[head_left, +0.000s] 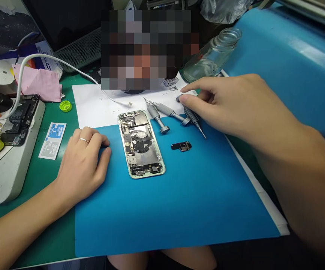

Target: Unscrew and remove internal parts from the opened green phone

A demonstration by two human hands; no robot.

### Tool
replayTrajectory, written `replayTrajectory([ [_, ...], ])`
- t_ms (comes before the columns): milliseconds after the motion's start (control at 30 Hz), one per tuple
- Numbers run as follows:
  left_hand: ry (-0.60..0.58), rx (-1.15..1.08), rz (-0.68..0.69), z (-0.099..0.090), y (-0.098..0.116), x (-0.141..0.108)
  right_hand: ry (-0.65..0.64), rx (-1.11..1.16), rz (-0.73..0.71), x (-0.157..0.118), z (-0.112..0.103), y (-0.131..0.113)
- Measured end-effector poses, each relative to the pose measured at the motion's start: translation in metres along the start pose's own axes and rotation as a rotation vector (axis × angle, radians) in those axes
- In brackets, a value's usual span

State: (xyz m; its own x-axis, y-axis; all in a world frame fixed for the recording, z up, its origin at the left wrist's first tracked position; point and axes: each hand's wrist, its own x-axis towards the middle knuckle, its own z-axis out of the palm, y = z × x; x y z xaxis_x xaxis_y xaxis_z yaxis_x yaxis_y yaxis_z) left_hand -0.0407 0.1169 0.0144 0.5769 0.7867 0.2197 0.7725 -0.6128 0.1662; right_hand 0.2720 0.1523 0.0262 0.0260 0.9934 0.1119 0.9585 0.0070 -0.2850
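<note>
An opened smartphone (142, 146) lies on the blue mat (162, 213), its circuit boards and a round black coil showing. To its left my left hand (83, 161) rests with loosely curled fingers; I see nothing in them. My right hand (229, 101) hovers over the screwdrivers, thumb and index finger apart. Right by the thumb is the capped end of a dark grey screwdriver (193, 117); whether they touch I cannot tell. Two silver-grey screwdrivers, one nearer the phone (155, 115) and another beside it (168, 110), lie there too. A small black phone part (181, 146) sits right of the phone.
A white cable (63, 59) arches over white paper (89, 107). A glass jar (210, 56) leans at the back. On the left are a green cap (65, 106), a small printed card (52, 140) and a white device (24, 165) bearing another phone assembly (20, 120). A monitor (66, 26) stands behind.
</note>
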Motion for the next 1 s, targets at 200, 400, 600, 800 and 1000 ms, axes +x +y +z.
replayTrajectory([
  [200,-0.004,-0.005,-0.013,0.001,-0.002,0.001,0.044,0.067,-0.025,-0.003,-0.003,-0.005],
  [400,-0.009,-0.026,-0.021,0.0,-0.002,0.003,0.067,0.125,-0.148,-0.006,-0.001,-0.008],
  [600,-0.013,-0.03,-0.02,0.001,-0.001,0.003,0.112,0.124,-0.212,-0.011,0.002,-0.01],
  [800,0.031,-0.04,0.03,0.004,0.0,0.002,0.216,0.122,-0.392,-0.011,0.009,-0.001],
  [1000,0.12,-0.059,0.211,0.004,0.005,0.002,0.253,0.066,-0.497,-0.013,0.005,-0.006],
])
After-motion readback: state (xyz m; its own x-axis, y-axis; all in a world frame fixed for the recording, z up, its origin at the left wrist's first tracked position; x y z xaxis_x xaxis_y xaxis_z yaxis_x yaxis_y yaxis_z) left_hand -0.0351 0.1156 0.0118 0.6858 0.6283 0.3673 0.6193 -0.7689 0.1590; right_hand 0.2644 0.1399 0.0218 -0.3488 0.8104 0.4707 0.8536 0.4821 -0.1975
